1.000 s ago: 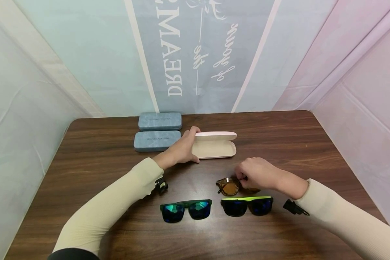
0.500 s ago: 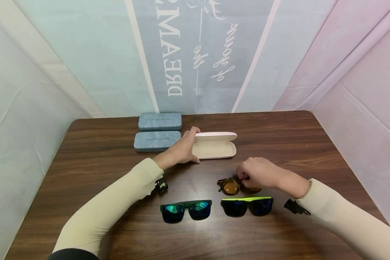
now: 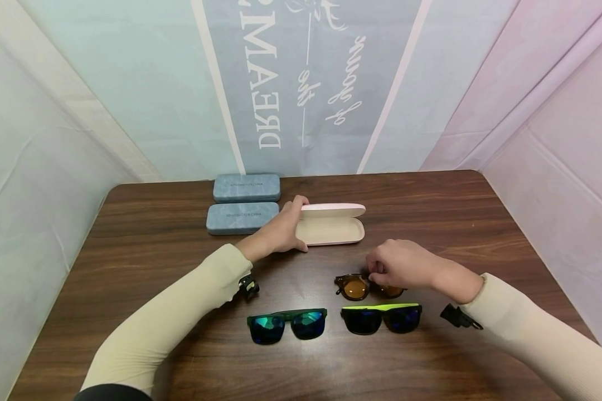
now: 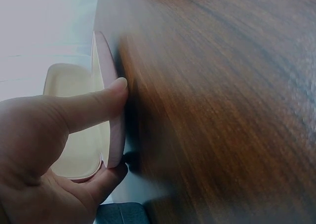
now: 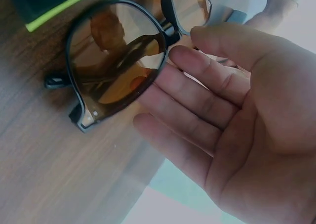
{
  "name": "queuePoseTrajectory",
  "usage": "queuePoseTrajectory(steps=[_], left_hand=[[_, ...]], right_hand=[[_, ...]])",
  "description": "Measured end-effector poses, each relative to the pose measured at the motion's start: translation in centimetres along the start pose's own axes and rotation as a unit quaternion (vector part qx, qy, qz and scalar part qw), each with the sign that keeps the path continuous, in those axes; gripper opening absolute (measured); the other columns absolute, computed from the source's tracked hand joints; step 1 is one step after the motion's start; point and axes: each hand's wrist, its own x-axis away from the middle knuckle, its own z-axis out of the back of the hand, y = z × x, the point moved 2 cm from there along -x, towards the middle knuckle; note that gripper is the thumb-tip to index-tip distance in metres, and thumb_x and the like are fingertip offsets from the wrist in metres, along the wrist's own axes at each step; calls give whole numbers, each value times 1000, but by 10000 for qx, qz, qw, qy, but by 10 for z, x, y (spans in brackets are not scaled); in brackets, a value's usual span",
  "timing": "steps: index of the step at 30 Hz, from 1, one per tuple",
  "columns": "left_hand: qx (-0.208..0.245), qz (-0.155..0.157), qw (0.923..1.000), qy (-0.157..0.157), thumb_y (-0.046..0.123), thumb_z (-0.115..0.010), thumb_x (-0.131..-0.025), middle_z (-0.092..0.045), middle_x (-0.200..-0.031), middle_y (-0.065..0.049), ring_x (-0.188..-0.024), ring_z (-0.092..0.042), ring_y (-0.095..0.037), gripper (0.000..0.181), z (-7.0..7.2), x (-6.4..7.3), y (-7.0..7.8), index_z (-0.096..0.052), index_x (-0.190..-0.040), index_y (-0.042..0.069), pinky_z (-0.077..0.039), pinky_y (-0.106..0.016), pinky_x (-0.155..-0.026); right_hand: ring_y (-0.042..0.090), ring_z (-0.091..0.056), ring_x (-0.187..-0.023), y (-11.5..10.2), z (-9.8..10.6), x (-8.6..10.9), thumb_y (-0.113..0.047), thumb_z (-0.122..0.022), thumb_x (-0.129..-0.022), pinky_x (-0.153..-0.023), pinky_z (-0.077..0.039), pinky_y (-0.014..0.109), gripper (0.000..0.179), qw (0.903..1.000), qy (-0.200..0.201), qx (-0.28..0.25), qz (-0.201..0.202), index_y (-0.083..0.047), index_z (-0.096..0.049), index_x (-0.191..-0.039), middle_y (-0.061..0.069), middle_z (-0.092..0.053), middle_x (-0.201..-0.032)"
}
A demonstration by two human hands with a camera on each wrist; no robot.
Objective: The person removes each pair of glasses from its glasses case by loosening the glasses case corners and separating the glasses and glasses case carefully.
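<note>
Since a second ago the brown glasses (image 3: 366, 287) have tipped from tilted to nearly level under the right hand (image 3: 398, 266), which pinches them at the bridge just above the desk (image 3: 155, 234); the left hand (image 3: 281, 231) stays curled round the end of the open pink case (image 3: 333, 224). Left wrist view: thumb and fingers clasp the case's rim (image 4: 111, 130). Right wrist view: loosely bent fingers (image 5: 207, 73) meet the bridge beside the lens (image 5: 116, 58). Light, stiff and smudge-prone, they seem best held by the frame, not the lenses.
</note>
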Motion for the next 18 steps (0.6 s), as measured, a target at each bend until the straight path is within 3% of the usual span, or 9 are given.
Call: queuePoseTrajectory(steps=[18], left_hand=[[-9,28,10000,-40,14,-94,-73,-44,-133,-21,-112,-56,-29,100,1,1,1,-26,-145,10,-48,-41,-99]], right_hand=[[-2,-52,-61,1,12,-5,-16,-72,-95,-58,-47,26,6,9990,375,-45,-232,-17,-75,-90,-15,-63,-75]])
